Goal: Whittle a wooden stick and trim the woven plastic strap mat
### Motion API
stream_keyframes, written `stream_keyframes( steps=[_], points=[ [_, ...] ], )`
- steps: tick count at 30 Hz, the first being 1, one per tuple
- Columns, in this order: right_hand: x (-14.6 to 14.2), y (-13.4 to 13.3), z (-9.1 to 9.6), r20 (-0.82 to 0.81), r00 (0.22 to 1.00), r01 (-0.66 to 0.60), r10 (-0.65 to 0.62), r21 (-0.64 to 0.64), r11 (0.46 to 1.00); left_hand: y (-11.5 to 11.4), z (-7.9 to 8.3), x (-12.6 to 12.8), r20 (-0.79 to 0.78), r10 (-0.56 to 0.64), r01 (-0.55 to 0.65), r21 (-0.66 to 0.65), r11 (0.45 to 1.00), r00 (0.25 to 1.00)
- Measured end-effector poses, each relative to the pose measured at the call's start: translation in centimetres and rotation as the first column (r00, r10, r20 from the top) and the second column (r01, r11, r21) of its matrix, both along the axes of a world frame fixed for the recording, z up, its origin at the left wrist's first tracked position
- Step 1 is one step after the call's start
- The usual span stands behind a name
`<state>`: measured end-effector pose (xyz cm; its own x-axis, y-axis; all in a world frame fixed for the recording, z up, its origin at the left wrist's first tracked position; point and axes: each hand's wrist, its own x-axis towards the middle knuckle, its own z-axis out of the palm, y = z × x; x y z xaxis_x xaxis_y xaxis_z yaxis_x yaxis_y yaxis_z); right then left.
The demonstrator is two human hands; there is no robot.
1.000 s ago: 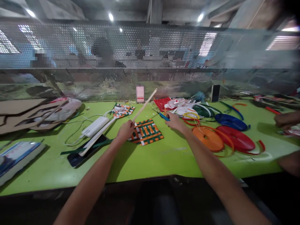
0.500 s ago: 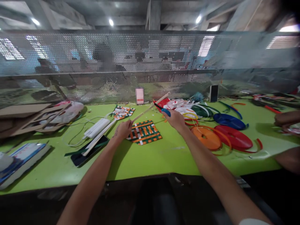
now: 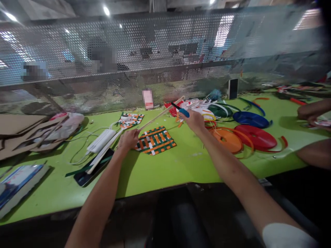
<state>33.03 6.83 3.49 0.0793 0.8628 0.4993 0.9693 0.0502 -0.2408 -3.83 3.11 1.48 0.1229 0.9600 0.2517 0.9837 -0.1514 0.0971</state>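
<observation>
My left hand (image 3: 129,138) is closed around a long pale wooden stick (image 3: 161,113) that slants up to the right over the green table (image 3: 168,165). A second pale stick or strip (image 3: 103,152) lies from the hand down to the left. My right hand (image 3: 193,120) grips blue-handled scissors (image 3: 181,110), lifted just above the table, their tip close to the far end of the stick. Between both hands lies a woven mat (image 3: 154,140) of green, orange and white strips.
Coils of orange (image 3: 227,139), red (image 3: 257,137), blue (image 3: 249,119) and green strap lie right. A white power bank (image 3: 101,140), a dark phone (image 3: 89,172), cardboard (image 3: 23,132) and a book (image 3: 18,182) lie left. Another person's arms (image 3: 311,110) reach in at right. A perforated metal screen (image 3: 155,62) backs the table.
My right hand picked the blue-handled scissors off the table and raised them toward the stick's far end. The stick's tip dropped lower. The view shifted slightly.
</observation>
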Motion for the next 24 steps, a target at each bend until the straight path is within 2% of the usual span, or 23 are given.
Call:
stream_keyframes(
  steps=[4,8,10,16,18,22,24],
  points=[
    [-0.5,-0.2,0.3,0.000,0.999,-0.037,0.037,0.018,0.999,0.0,0.1,-0.6,0.003,-0.014,0.014,0.017,1.000,1.000],
    [2.1,0.5,0.8,-0.046,0.988,0.145,-0.145,0.003,0.989,0.1,0.1,-1.1,-0.055,0.015,-0.013,0.043,0.999,0.998],
    [2.6,0.7,1.0,-0.057,0.980,0.190,-0.190,0.000,0.982,0.2,0.0,-1.1,-0.065,0.021,-0.018,0.042,0.999,0.998],
    [-0.9,-0.4,0.8,0.006,0.999,-0.046,0.046,-0.032,0.998,-0.2,0.4,-0.9,-0.079,0.061,-0.058,0.038,0.998,0.995],
    [-0.6,-0.3,0.7,0.004,1.000,-0.028,0.028,-0.037,0.999,-0.5,0.7,-0.9,-0.100,0.080,-0.076,0.036,0.996,0.992],
    [2.2,0.6,0.3,-0.040,0.993,0.112,-0.115,-0.060,0.992,-0.7,0.9,-0.5,-0.147,0.083,-0.079,0.030,0.996,0.986],
    [2.2,0.7,0.1,-0.039,0.992,0.118,-0.121,-0.073,0.990,-0.7,0.9,-0.2,-0.159,0.078,-0.076,0.017,0.997,0.984]
  ],
)
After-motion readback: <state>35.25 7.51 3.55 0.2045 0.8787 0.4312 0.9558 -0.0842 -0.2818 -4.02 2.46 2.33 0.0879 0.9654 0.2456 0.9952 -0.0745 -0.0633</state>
